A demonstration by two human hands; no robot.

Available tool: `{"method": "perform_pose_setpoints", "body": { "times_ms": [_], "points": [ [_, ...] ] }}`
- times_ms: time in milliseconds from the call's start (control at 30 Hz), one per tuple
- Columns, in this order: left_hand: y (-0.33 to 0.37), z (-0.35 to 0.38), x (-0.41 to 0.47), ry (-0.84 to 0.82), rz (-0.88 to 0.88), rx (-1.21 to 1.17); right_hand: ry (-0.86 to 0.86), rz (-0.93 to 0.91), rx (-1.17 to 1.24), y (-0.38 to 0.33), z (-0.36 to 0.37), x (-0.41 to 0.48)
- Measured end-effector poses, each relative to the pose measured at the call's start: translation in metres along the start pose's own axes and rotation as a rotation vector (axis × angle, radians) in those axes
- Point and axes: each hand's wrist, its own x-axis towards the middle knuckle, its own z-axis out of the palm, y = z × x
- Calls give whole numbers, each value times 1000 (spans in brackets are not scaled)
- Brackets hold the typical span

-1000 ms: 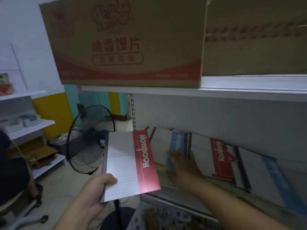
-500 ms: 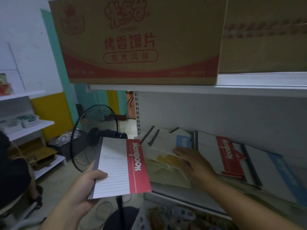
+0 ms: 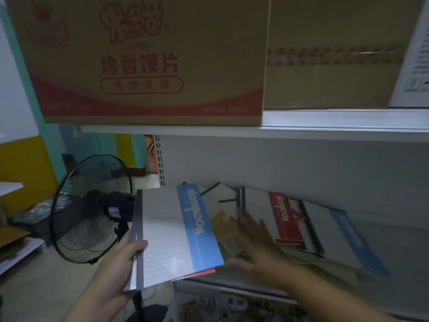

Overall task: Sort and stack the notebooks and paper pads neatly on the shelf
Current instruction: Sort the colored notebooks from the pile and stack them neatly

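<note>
Notebooks are split between the hands and the shelf [image 3: 232,290] right now: the left hand [image 3: 120,263] is clamped on a small stack, thumb over the grey spine, with a blue-banded notebook [image 3: 176,233] on top and a red cover edge [image 3: 199,273] peeking out underneath. Right hand [image 3: 253,246] is spread wide open, blurry, holding nothing, hovering by the yellowish pads [image 3: 226,228]. More notebooks, red-banded [image 3: 284,219] and blue-banded [image 3: 355,240], lean against the back panel.
</note>
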Motion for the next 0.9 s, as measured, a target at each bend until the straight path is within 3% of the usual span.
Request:
{"method": "perform_pose_setpoints", "body": {
  "times_ms": [67, 133, 267, 367, 433, 500, 567, 600, 767, 900],
  "points": [
    [1, 2, -2, 2, -9, -15, -71, 206, -58, 19, 2, 1],
    [0, 4, -2, 12, -21, -37, -114, 279, -77, 23, 5, 2],
    [-4, 9, -4, -2, -31, -30, 36, 296, -3, 17, 5, 2],
    [-6, 14, -4, -15, -14, -13, 46, 241, 42, 23, 3, -3],
    [-6, 20, -4, -21, -9, 1, 182, 229, 124, 28, 3, -8],
    [-5, 28, -5, -39, 2, 17, 477, 221, 186, 26, -5, -10],
    [-5, 40, -2, -57, 13, 46, 715, 97, 137, 14, -23, -13],
    [-6, 47, -1, -72, 20, 64, 736, 18, 112, 5, -30, -17],
    [-13, 102, 3, -137, 10, 69, 369, -250, -44, -37, -30, -40],
    [-28, 146, -7, -170, -20, -33, 257, -226, -75, -25, -40, -62]
  ]
}}
